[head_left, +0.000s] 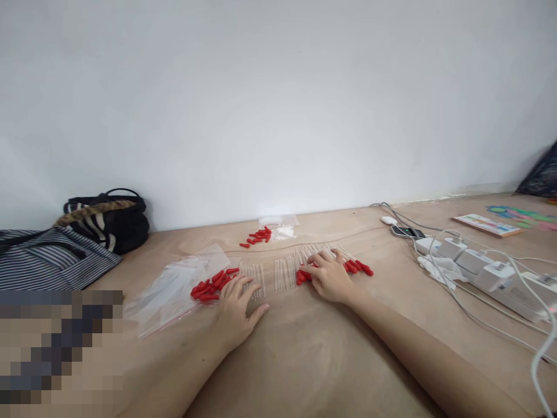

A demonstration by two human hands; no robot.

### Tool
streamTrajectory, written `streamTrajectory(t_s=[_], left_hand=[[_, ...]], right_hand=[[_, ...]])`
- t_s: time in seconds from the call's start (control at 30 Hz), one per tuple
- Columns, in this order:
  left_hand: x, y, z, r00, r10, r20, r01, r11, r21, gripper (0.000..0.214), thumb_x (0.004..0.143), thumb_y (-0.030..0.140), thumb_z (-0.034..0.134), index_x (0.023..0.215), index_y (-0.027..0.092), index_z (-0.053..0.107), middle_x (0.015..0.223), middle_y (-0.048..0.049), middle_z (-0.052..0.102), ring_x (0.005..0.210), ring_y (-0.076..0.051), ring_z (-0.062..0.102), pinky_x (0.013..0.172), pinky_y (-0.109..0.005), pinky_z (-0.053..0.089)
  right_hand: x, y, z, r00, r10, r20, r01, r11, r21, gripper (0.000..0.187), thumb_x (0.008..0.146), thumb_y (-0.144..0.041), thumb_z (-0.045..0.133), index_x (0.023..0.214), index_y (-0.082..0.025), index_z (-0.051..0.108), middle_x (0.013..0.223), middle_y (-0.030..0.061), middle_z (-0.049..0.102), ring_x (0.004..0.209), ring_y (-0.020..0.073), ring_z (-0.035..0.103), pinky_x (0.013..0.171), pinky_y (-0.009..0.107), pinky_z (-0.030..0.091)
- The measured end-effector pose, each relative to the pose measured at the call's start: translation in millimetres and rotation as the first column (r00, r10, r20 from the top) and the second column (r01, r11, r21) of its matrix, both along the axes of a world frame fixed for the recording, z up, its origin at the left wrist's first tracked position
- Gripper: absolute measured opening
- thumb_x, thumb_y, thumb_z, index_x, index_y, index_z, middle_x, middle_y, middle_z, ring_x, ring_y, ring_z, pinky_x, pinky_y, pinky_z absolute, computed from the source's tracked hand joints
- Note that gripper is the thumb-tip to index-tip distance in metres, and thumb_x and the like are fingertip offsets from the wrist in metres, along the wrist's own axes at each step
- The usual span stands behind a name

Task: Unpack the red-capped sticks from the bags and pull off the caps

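Bare forearms reach in from the near edge of the picture, and here's the left hand (235, 307), low over the wooden surface (296, 354), loosely open with the fingers apart and the thumb out to the side. Its fingertips are right at a row of thin clear sticks (261, 278); nothing shows in its grasp. Just beside it, a heap of red pieces (217, 280) lies partly on flat clear plastic bags (178, 287), which spread out to the left.

Over to the right hand (328, 278)! Palm down, fingers half bent and spread, it covers part of a second red group (359, 267); whether it pinches any of them, you can't tell. More clear sticks fan out beyond its fingers, and a separate bunch (285, 274) lies in the gap between the two hands.

Out on the right, a white power strip (513, 290) loaded with plugs and trailing cables, crumpled white wrapping (439, 270) beside it. On the left, a striped bag (61, 255). Farther off on the right, a phone (407, 232) near the strip and a colourful card (487, 224).

Deeper still, in the middle, a small scatter of red pieces (261, 234) sits by a clear packet (285, 226). Back left, a black bag (128, 223) leans near the white wall (278, 104).
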State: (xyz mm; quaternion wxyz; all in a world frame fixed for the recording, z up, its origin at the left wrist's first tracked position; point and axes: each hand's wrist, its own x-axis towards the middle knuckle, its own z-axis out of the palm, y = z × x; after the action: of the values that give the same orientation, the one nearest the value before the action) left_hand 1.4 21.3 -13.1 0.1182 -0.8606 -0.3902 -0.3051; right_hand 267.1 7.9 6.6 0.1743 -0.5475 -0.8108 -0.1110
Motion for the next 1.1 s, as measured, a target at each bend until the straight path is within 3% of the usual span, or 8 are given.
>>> streamTrajectory(t_s=[0.23,0.43,0.53,0.63,0.8,0.9,1.0,1.1], left_hand=[[2,-2,1.1,1.000,-0.017,0.006,0.017,1.000,-0.007,0.023,0.078,0.037,0.053,0.093,0.021,0.060,0.101,-0.0098,0.058,0.103,-0.029,0.050,0.085,-0.046,0.040],[3,-1,3.1,1.000,-0.027,0.015,0.027,1.000,-0.007,0.020,0.077,0.034,0.054,0.091,0.020,0.060,0.100,-0.0097,0.058,0.103,-0.029,0.050,0.085,-0.047,0.041],[4,-3,5.7,0.998,-0.045,0.045,0.045,0.999,0.001,0.020,0.077,0.031,0.054,0.093,0.020,0.060,0.098,-0.0094,0.059,0.099,-0.029,0.052,0.083,-0.047,0.042],[9,-9,7.2,0.988,-0.100,0.114,0.104,0.994,-0.034,0.023,0.081,0.028,0.051,0.102,0.020,0.056,0.093,-0.0079,0.060,0.090,-0.023,0.056,0.079,-0.039,0.047],[25,-23,0.2,0.949,-0.247,0.197,0.275,0.953,-0.129,0.042,0.084,0.022,0.047,0.125,0.022,0.039,0.099,-0.0059,0.061,0.085,-0.017,0.060,0.075,-0.029,0.052],[29,-25,-3.4,0.925,-0.314,0.215,0.334,0.940,-0.066,0.036,0.084,0.016,0.044,0.120,0.022,0.046,0.096,-0.0055,0.062,0.085,-0.016,0.061,0.075,-0.027,0.052],[27,-26,-0.2,0.911,-0.347,0.222,0.360,0.933,-0.020,0.026,0.085,0.012,0.040,0.105,0.020,0.055,0.085,-0.0043,0.064,0.078,-0.014,0.062,0.069,-0.023,0.052],[26,-29,6.3,0.908,-0.317,0.275,0.341,0.939,-0.043,0.018,0.086,0.015,0.043,0.098,0.018,0.056,0.083,-0.0048,0.065,0.076,-0.014,0.063,0.069,-0.023,0.052]], right_hand=[[-2,3,-6.6,1.000,0.022,-0.011,-0.022,1.000,0.014,0.029,0.080,-0.016,0.043,0.099,-0.028,0.062,0.090,0.0037,0.063,0.092,0.0207,0.046,0.093,0.052,0.009],[-1,4,-16.3,0.994,0.044,-0.099,-0.023,0.979,0.202,0.024,0.084,-0.016,0.043,0.092,-0.027,0.064,0.082,0.0015,0.066,0.086,0.0173,0.050,0.094,0.046,0.010],[-3,1,-18.0,0.981,0.069,-0.182,0.008,0.920,0.391,0.021,0.084,-0.016,0.045,0.090,-0.024,0.064,0.078,0.0007,0.067,0.080,0.0147,0.052,0.092,0.042,0.014],[-14,-10,-15.3,0.962,0.155,-0.224,-0.010,0.841,0.540,0.017,0.084,-0.017,0.048,0.090,-0.022,0.063,0.075,-0.0007,0.067,0.076,0.0127,0.053,0.090,0.038,0.017],[-48,-36,-7.6,0.913,0.361,-0.190,-0.170,0.760,0.627,0.012,0.083,-0.018,0.050,0.089,-0.020,0.061,0.070,-0.0035,0.067,0.071,0.0103,0.054,0.091,0.036,0.019],[-63,-46,-5.3,0.881,0.441,-0.172,-0.241,0.730,0.639,0.011,0.084,-0.018,0.049,0.088,-0.019,0.060,0.069,-0.0047,0.067,0.069,0.0092,0.054,0.092,0.035,0.020],[-63,-48,-5.2,0.857,0.487,-0.171,-0.290,0.729,0.620,0.012,0.084,-0.025,0.051,0.091,-0.019,0.060,0.073,-0.0036,0.067,0.071,0.0102,0.054,0.090,0.035,0.022],[-53,-43,-6.4,0.875,0.425,-0.231,-0.245,0.802,0.545,0.018,0.084,-0.028,0.049,0.097,-0.019,0.059,0.084,0.0008,0.067,0.076,0.0131,0.054,0.088,0.036,0.023]])
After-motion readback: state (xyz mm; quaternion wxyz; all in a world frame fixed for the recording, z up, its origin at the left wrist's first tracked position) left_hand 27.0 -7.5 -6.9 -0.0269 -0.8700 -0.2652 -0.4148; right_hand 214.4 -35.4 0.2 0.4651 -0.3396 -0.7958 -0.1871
